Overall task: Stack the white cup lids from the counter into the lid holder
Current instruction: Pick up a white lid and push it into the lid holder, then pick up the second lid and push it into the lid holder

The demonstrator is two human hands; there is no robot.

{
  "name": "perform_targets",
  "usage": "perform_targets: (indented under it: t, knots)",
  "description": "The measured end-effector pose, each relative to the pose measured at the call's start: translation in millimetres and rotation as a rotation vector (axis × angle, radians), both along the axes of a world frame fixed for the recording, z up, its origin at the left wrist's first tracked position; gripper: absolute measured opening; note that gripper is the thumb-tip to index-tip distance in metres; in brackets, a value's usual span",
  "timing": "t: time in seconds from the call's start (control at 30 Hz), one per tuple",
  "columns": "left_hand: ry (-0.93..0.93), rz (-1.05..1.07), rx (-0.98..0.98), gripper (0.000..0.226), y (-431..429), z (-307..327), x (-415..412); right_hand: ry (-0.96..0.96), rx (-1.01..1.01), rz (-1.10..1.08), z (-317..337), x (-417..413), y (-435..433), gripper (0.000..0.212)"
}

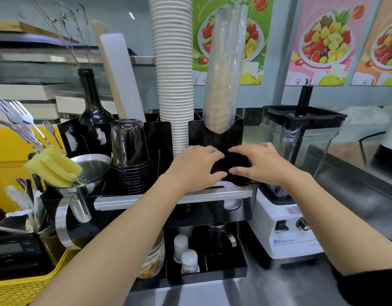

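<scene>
The black lid holder (214,133) stands on the counter, with an aluminium bar (212,196) across its front. White cup lids (232,204) show through the cut-out below the bar, and a white sliver (222,185) shows just above it. My left hand (195,166) and my right hand (259,164) meet over this compartment. Both press against a dark rounded object (232,164) between them; I cannot tell what it is. My left fingers curl around its left side. My right fingers lie spread on its right side.
A tall stack of white paper cups (175,74) and a plastic sleeve of cups (223,74) rise behind the holder. Black cups (130,155) stand to the left. A blender (287,173) sits close on the right. A metal jug (89,173) and a yellow basket (25,283) crowd the left.
</scene>
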State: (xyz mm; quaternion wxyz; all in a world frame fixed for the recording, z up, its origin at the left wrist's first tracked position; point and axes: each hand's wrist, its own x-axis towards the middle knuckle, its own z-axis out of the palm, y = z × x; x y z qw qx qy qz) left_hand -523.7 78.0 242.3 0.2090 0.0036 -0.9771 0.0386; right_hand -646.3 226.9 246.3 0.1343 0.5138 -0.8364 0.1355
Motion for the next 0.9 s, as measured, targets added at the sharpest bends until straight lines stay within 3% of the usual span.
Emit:
perform_targets:
  t: [0.1,0.27,0.47,0.9]
  knots:
    - [0.189,0.008,0.035,0.055,-8,-2,27,-0.018,-0.222,0.075,4,17,8,0.069]
    - [0.309,0.070,0.090,0.062,-19,-7,84,-0.046,-0.326,0.225,-3,64,9,0.083]
    - [0.351,0.200,0.147,0.061,-28,-21,180,-0.001,-0.307,0.402,-22,151,-24,0.084]
    - [0.260,0.497,0.267,0.064,-80,-93,375,-0.168,-0.080,0.570,-99,312,-127,0.089]
